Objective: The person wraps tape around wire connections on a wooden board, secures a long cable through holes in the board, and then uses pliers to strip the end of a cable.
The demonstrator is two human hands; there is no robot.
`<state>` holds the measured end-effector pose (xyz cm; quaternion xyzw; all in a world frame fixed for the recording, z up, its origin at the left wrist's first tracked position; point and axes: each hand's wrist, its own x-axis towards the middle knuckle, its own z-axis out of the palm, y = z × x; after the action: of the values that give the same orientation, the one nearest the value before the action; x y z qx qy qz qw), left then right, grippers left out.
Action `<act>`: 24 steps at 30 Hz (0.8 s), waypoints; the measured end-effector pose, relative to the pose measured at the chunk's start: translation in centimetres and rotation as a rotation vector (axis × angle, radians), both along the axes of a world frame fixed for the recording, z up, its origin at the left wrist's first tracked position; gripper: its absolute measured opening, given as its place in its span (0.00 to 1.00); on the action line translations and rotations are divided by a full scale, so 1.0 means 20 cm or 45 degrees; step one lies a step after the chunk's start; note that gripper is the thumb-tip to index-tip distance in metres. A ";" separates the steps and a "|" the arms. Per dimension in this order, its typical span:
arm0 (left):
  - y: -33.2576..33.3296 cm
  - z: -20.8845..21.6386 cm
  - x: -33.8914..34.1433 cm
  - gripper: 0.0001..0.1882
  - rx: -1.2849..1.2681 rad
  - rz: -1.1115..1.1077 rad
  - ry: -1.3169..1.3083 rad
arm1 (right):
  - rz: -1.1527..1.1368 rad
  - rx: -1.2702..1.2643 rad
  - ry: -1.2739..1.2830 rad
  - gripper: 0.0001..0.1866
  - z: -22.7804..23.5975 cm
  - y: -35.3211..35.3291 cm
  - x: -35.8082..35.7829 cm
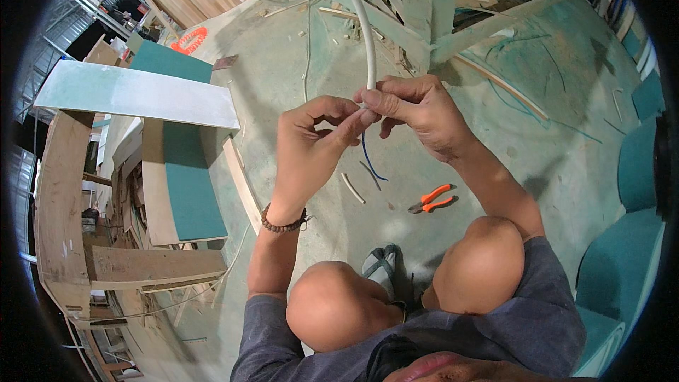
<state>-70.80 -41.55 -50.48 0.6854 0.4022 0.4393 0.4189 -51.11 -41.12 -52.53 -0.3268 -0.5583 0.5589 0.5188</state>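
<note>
A thick white cable (365, 25) comes down from the top of the view to my two hands. My right hand (419, 110) pinches the cable close to its end between thumb and fingers. Just left of it, my left hand (318, 138) pinches at the cable's end, its fingertips meeting those of the right. Below the fingertips hangs a thin blue wire (368, 152), curving to the right. What else lies between the fingertips is hidden. On the floor below are a short piece of white cable sheath (352, 188) and cutting pliers (433, 199) with orange handles.
At the left stands a wooden frame with a white-topped board (141, 92) and green panels (191, 184). An orange coiled hose (189, 41) lies behind it. A green-stained timber structure (427, 14) rises ahead. Green curved pieces (615, 269) line the right. Wood scraps are scattered about the floor.
</note>
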 end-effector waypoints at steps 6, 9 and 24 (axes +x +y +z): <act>0.01 -0.07 0.04 0.11 1.235 0.239 0.283 | 0.016 -0.092 0.131 0.14 0.02 -0.03 0.01; 0.01 -0.14 0.05 0.12 1.482 0.378 0.246 | 0.027 -0.095 0.233 0.14 0.01 -0.05 -0.02; 0.06 -0.32 -0.54 0.14 0.291 0.673 -0.318 | -0.336 0.033 0.012 0.16 -0.06 -0.05 0.04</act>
<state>-81.66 -40.36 -56.80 0.5404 0.4598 0.6563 0.2566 -50.31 -42.08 -53.79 -0.3881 -0.5152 0.4799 0.5947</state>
